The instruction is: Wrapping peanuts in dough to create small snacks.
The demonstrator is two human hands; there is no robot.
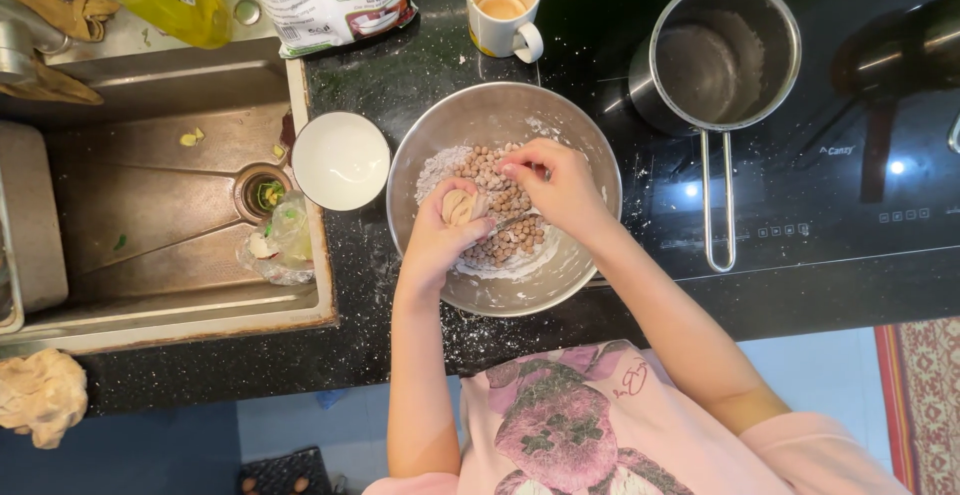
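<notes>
- The black counter [400, 345] carries everything, with a steel sink [160, 215] at its left end and a dark cooktop [820, 185] at the right.
- A steel mixing bowl [575, 170] sits in front of you, dusted with white flour [435, 167].
- A steel saucepan [725, 50] stands on the cooktop, its handle pointing toward you.
- A small white bowl [340, 161] sits just left of the mixing bowl (nearly touching its rim).
- A mug [505, 3] stands behind the mixing bowl.
- Your left hand [440, 235] curls closed around a lump of brown dough [460, 205] over the bowl.
- Your right hand [555, 185] pinches at that lump, fingers bent.
- Small dough balls [510, 230] lie heaped in the flour.
</notes>
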